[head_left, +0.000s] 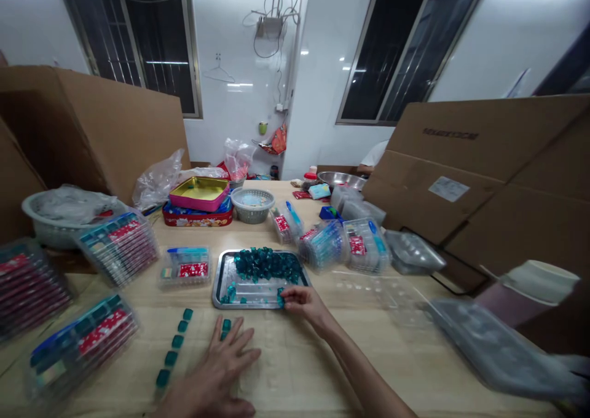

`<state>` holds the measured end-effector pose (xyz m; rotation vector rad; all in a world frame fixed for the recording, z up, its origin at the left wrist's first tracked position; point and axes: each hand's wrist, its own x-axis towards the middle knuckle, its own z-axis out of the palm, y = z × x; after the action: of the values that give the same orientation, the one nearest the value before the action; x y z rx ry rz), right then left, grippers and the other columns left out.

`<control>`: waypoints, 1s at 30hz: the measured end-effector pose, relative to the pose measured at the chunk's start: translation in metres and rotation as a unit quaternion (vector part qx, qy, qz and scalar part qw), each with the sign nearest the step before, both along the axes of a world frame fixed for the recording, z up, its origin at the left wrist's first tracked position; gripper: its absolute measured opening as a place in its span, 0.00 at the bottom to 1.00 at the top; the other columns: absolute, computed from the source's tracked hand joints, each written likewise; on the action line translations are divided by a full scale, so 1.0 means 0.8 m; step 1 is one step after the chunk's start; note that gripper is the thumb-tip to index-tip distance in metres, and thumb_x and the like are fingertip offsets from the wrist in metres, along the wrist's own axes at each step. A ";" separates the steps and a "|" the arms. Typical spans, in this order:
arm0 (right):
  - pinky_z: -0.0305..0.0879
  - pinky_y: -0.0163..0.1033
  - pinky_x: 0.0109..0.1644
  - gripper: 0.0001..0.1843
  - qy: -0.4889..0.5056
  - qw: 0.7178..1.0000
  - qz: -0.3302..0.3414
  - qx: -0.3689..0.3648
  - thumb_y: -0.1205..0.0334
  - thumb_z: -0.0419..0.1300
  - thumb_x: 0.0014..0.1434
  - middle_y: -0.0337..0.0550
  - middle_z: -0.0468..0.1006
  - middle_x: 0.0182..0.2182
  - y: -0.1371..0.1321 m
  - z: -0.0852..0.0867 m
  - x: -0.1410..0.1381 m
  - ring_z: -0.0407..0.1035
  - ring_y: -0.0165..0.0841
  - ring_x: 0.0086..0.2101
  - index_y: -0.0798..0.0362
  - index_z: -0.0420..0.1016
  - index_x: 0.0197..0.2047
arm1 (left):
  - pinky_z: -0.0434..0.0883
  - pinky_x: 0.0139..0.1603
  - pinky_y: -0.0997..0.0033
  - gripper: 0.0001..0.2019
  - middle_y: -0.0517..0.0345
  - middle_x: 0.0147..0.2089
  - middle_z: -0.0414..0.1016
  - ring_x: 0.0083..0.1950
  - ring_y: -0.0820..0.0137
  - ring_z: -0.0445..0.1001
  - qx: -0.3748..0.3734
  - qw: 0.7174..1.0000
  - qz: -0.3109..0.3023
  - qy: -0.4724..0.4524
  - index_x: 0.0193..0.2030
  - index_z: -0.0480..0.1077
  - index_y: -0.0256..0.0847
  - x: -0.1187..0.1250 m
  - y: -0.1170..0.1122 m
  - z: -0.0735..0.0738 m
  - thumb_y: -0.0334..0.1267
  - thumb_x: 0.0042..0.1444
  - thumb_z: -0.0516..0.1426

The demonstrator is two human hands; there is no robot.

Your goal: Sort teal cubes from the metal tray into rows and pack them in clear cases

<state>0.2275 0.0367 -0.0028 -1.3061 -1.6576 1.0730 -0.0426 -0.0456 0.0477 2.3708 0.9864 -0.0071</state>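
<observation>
The left hand lies palm-down on the wooden table, its fingers spread apart and holding nothing. Two teal pieces sit at its fingertips, partly hidden, and a line of five teal pieces runs across the table just to its left. The right hand reaches in from the lower right, its fingers close together at the near rim of a steel tray and touching a single teal piece; whether they are clamped on it, I cannot tell. Most of the teal pieces are in a heap at the tray's far end, with a few scattered at its left corner.

Around the tray stand clear plastic boxes with red labels, stacked at the left and grouped beyond the tray — a blurred grey blister tray lies at the right. Farther off are a white basket, a pink-and-gold tin lid, a steel basin and tall cardboard sheets propped along the right side.
</observation>
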 end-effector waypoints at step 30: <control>0.59 0.38 0.40 0.08 -0.237 0.960 -0.094 0.116 0.66 0.56 0.49 0.45 0.73 0.31 0.016 0.015 -0.025 0.66 0.34 0.32 0.56 0.75 0.33 | 0.48 0.73 0.46 0.29 0.54 0.66 0.49 0.70 0.57 0.45 -0.019 0.997 0.079 -0.003 0.58 0.56 0.44 0.071 -0.014 -0.069 0.51 0.49 0.50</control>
<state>0.2078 0.0494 0.0092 -1.6055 -1.8854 0.4520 0.0144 -0.0566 -0.0075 2.2508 1.1587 0.0419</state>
